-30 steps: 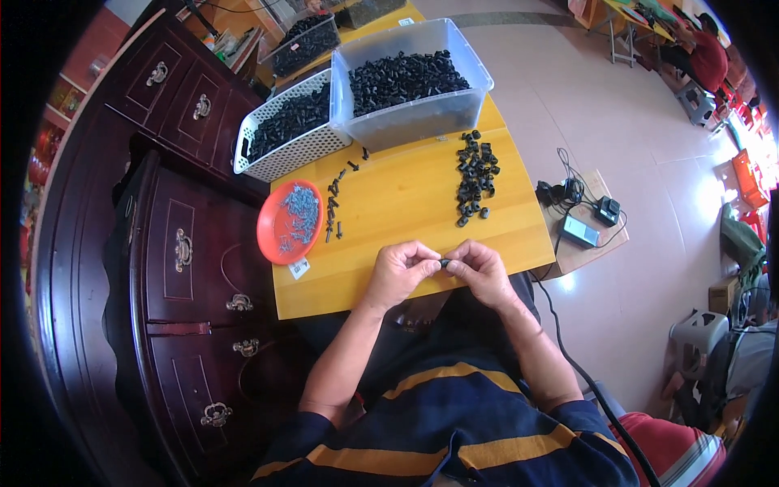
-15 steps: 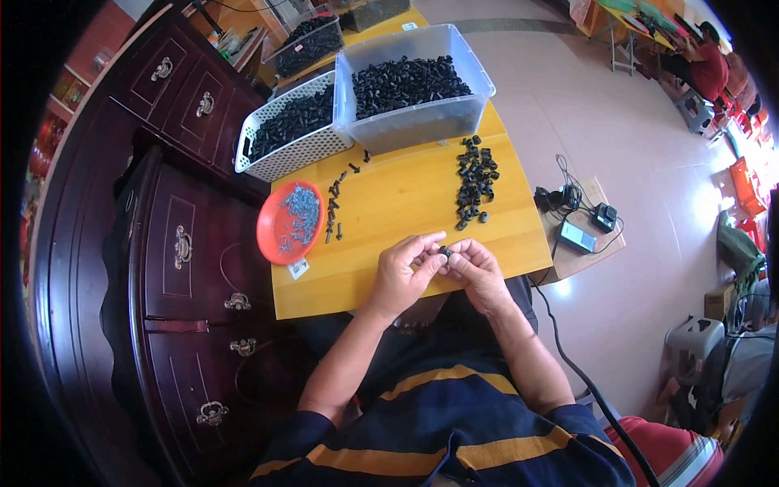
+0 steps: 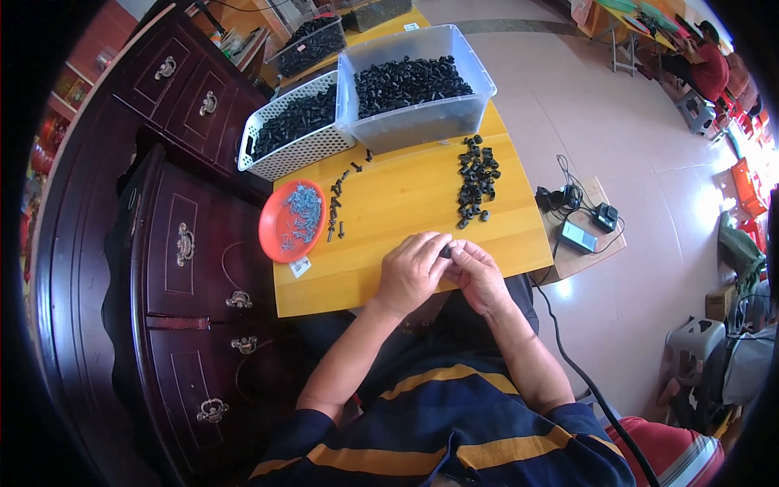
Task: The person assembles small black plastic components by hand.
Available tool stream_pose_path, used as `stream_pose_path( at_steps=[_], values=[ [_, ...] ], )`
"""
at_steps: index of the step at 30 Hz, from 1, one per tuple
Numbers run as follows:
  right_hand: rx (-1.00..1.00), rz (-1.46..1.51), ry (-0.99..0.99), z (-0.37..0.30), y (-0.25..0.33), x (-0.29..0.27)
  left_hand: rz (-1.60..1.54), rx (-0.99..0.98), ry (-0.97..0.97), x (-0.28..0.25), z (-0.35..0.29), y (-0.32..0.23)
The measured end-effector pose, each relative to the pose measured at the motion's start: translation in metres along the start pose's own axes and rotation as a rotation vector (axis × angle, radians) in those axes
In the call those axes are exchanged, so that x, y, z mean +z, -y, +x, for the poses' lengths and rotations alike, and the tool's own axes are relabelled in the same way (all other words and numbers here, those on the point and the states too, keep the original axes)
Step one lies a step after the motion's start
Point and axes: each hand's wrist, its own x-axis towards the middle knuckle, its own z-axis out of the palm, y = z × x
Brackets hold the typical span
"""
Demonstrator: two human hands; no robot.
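Note:
Just above the near edge of the yellow table point(image 3: 398, 195), my two hands meet around a small black plastic part point(image 3: 445, 252). My left hand point(image 3: 411, 272) has its fingers bent over the part from the left. From the right, my right hand point(image 3: 479, 274) pinches it between thumb and fingers. Much of the part is covered by fingertips. A red plate point(image 3: 272, 235) of small silvery screws point(image 3: 302, 213) lies to the left. Beside it runs a line of black stemmed pieces point(image 3: 335, 203). Short black ring-like pieces point(image 3: 477, 180) are heaped on the right.
A clear plastic bin point(image 3: 418, 114) and a white perforated basket point(image 3: 304, 148), both filled with black parts, stand at the table's back. Dark wooden drawers point(image 3: 187, 243) border the left. At right, a low board point(image 3: 596, 231) carries devices and cables. A person point(image 3: 707, 69) sits far right.
The fingers of my left hand have curled inward and closed over the black part. Both hands stay close together at the table's near edge.

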Motion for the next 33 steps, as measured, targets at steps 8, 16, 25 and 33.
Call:
stream_pose_path(
  at_steps=[8,16,25,33],
  values=[
    [0.016,0.028,-0.054,0.000,-0.004,0.001,-0.070,0.000,0.006,0.001,-0.002,0.011],
    [0.019,-0.132,-0.091,-0.008,0.003,0.019,-0.064,-0.001,0.025,-0.008,-0.006,0.007],
    [-0.039,-0.251,-0.015,-0.004,-0.004,0.011,-0.035,0.022,0.003,-0.017,-0.011,0.006],
    [-0.019,-0.411,-0.021,0.003,-0.010,0.005,-0.034,0.018,0.017,-0.021,-0.019,0.015]
  ],
)
